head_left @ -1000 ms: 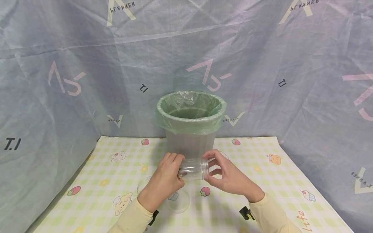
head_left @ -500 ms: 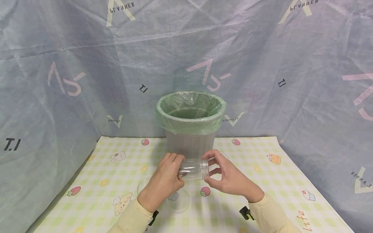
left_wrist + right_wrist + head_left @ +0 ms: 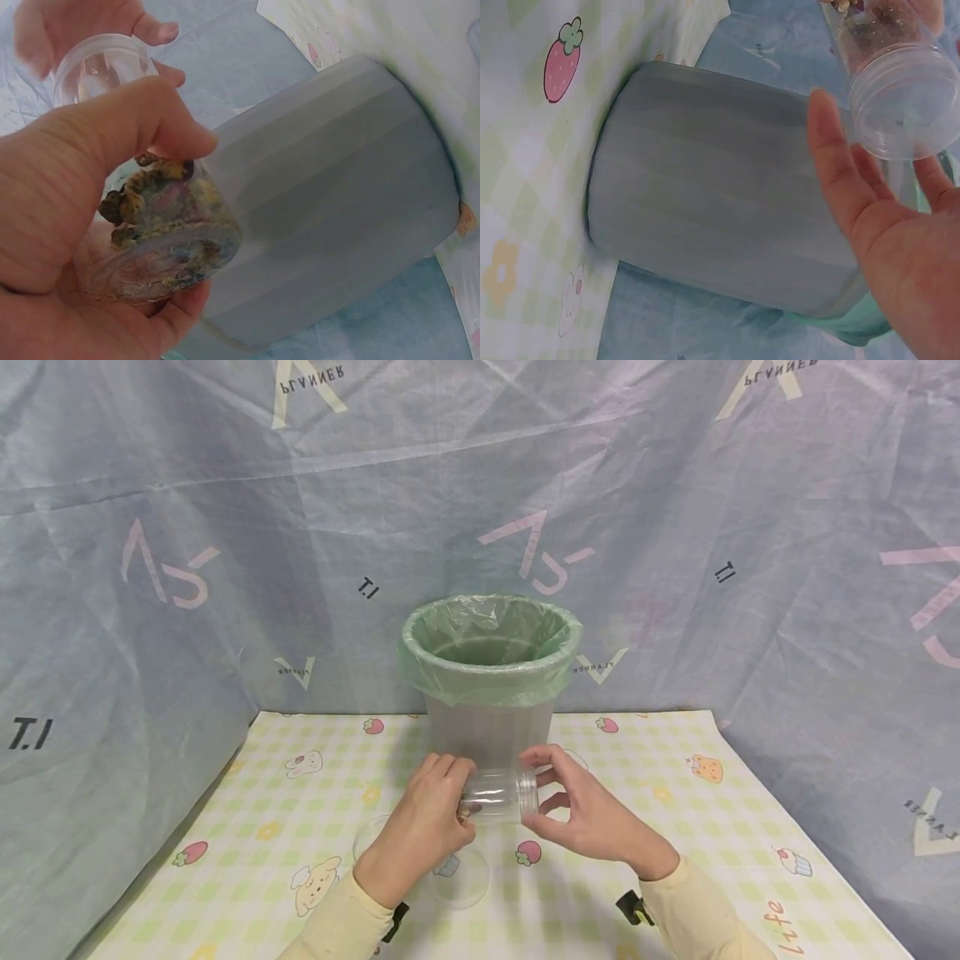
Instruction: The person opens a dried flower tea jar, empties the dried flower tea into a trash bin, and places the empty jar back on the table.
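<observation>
A clear, threaded plastic jar lies sideways in the air in front of the bin. My left hand grips its base end, thumb on one side and fingers on the other. Brown and yellow dried bits show inside near the base in the left wrist view. At the ringed mouth end, my right hand has its thumb and fingers curved round the rim from either side. Seen from the right wrist, the jar's mouth faces that hand, whose fingers spread beside it.
Behind the hands stands a grey bin with a green bag liner folded over its rim. Clear round discs lie on the checked tablecloth beside the left forearm. Grey-blue fabric hangs round the table.
</observation>
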Available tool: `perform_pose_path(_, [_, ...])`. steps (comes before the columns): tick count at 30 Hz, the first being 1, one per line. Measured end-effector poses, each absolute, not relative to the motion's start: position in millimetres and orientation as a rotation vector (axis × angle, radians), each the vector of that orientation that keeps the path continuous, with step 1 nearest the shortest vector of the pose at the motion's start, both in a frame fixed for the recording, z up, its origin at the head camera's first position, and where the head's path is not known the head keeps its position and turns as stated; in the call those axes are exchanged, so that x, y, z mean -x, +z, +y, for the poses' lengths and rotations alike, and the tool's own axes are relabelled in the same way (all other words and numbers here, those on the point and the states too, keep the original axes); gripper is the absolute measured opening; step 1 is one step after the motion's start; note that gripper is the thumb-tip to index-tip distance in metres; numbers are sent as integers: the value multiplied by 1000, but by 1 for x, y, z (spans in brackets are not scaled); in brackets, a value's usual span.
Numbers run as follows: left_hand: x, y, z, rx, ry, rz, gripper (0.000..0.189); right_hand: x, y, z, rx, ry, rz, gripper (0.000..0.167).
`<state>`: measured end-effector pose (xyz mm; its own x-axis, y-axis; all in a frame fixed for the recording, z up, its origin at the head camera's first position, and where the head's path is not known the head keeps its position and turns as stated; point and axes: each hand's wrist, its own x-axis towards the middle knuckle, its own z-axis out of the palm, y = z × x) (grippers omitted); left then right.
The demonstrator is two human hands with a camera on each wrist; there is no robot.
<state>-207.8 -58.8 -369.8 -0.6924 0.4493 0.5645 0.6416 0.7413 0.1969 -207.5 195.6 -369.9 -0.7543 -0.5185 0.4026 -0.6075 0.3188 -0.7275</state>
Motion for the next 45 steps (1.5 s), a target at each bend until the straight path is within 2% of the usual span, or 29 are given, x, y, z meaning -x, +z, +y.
perform_pose_path(9, [207,-370,-58,822,-515,-2442,54,205,-368,193,-810,1506,-2606,39])
perform_pose_path(14, [207,-371,-58,830,-521,-2439,55,203,-368,191,-670,1654,-2634,44])
perform_pose_path(22, [207,-373,-57,827,-504,-2422,55,204,-369,189,-643,1714,-2636,48])
perform_pose_path(45, [209,-373,-57,824,-495,-2412,54,204,-371,189,-634,1629,-2634,35])
